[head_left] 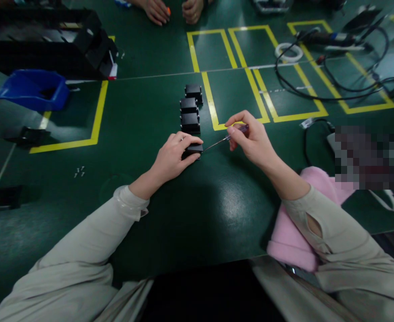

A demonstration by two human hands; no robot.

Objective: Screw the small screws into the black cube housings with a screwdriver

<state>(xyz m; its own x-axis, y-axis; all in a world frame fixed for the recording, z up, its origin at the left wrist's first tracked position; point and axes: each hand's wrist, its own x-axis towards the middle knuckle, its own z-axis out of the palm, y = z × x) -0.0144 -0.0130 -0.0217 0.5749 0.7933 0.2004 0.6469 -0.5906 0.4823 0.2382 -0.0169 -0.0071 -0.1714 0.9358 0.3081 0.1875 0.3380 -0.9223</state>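
Note:
My left hand (175,156) grips a small black box (194,149) on the green table, thumb on its near side and fingers over the far side. In my right hand (249,136) is a screwdriver (240,129), pinched at its handle. Its thin shaft (216,143) slants down to the left, and the tip meets or nearly meets the right end of the box. Just beyond, more black boxes stand in a column: a near one (190,121), a middle one (188,105) and a far one (193,91).
Several loose screws (79,171) lie left. A blue bin (34,89) stands by black racks (83,40). Cables (304,95) and a white tape roll (289,52) are at right, pink cloth (293,232) under my right arm. Another person's hands (157,11) rest across the table.

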